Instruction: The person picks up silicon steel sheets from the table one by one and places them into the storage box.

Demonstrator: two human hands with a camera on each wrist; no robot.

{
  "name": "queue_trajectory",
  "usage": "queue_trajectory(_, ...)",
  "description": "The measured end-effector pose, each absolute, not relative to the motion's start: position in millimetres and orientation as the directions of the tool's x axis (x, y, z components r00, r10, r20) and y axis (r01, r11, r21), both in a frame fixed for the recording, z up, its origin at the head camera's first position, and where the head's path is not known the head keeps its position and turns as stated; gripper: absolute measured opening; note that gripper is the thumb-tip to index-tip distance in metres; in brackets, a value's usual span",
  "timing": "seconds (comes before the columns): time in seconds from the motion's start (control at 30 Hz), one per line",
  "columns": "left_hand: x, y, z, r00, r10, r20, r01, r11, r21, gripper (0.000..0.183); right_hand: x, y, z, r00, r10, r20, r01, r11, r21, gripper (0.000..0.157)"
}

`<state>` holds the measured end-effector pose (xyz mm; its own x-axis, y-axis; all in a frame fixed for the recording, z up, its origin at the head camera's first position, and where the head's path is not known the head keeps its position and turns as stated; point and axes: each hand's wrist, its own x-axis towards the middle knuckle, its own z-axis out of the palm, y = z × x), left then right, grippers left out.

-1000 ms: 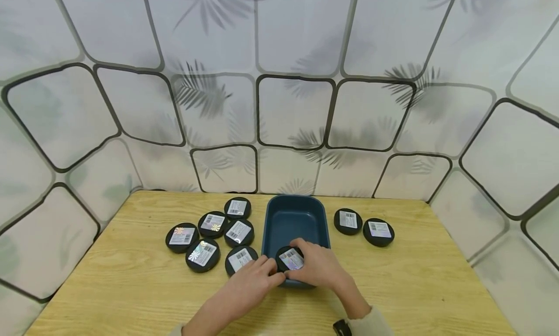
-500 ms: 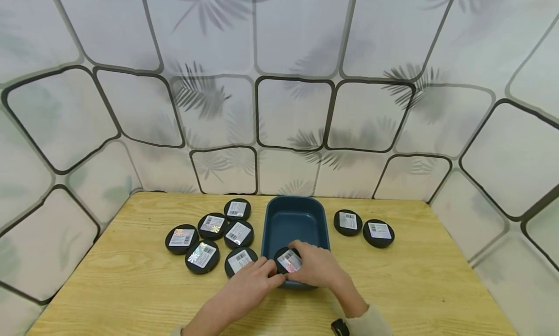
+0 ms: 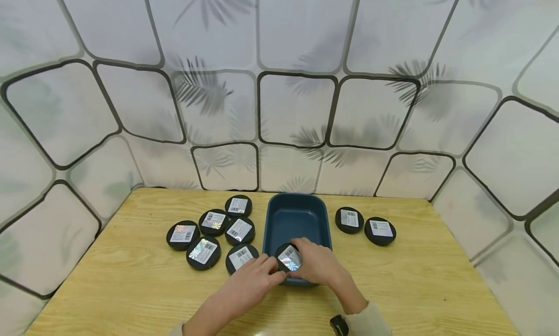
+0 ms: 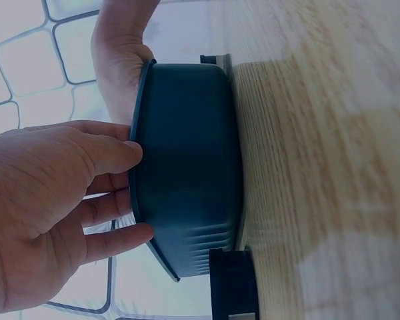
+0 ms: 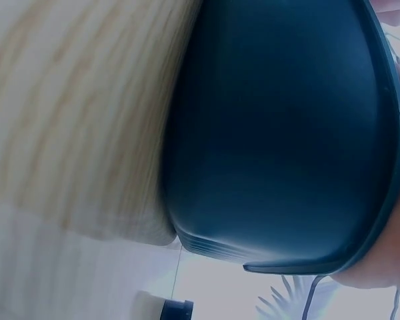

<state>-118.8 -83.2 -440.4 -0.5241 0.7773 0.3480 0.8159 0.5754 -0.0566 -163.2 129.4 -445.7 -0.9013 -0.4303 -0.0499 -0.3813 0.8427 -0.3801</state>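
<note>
A dark blue rectangular bin (image 3: pixel 290 224) stands on the table, its long side running away from me. My left hand (image 3: pixel 251 283) pinches its near left rim; in the left wrist view the thumb presses the bin's outer wall (image 4: pixel 187 153) and the fingers reach over the rim. Over the bin's near end, my right hand (image 3: pixel 320 264) grips a round black disc (image 3: pixel 289 258) with a shiny white barcode label facing up. The bin wall (image 5: pixel 273 147) hides most of the right hand in the right wrist view. Another labelled disc (image 3: pixel 241 257) lies beside the left hand, partly covered by it.
Left of the bin lie several similar discs (image 3: pixel 203 252) in a loose cluster, labels up. To its right are two more, a nearer-to-the-bin disc (image 3: pixel 349 220) and an outer disc (image 3: pixel 380 230). A patterned curtain (image 3: pixel 288 108) encloses the wooden table (image 3: pixel 415 287) behind and at the sides.
Both hands have stayed almost in place. The glint on the held disc's label has shifted and the disc appears slightly turned. The head view has moved a little.
</note>
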Motion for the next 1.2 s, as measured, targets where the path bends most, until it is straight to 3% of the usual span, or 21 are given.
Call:
queue_trajectory(0.27, -118.7, -83.0, -439.4, -0.497, 0.775, 0.391, 0.82, 0.567, -0.081, 0.015, -164.6, 131.9, -444.8, -0.883, -0.466, -0.056, -0.396, 0.803, -0.447, 0.073)
queue_trajectory(0.57, -117.6, -81.1, -440.5, -0.519, 0.766, 0.38, 0.808, 0.584, -0.074, 0.017, -167.1, 135.6, -442.2, -0.863, -0.498, -0.09, -0.376, 0.75, -0.544, 0.063)
queue_trajectory(0.93, -116.9, -80.0, -442.2, -0.521, 0.756, 0.397, 0.805, 0.589, -0.066, 0.016, -168.8, 137.5, -444.3, -0.818, -0.573, -0.061, -0.457, 0.71, -0.535, 0.057)
queue_trajectory(1.2, -116.9, -79.4, -442.9, -0.518, 0.754, 0.403, 0.805, 0.59, -0.069, 0.016, -168.1, 137.4, -445.3, -0.842, -0.537, -0.049, -0.428, 0.721, -0.545, 0.052)
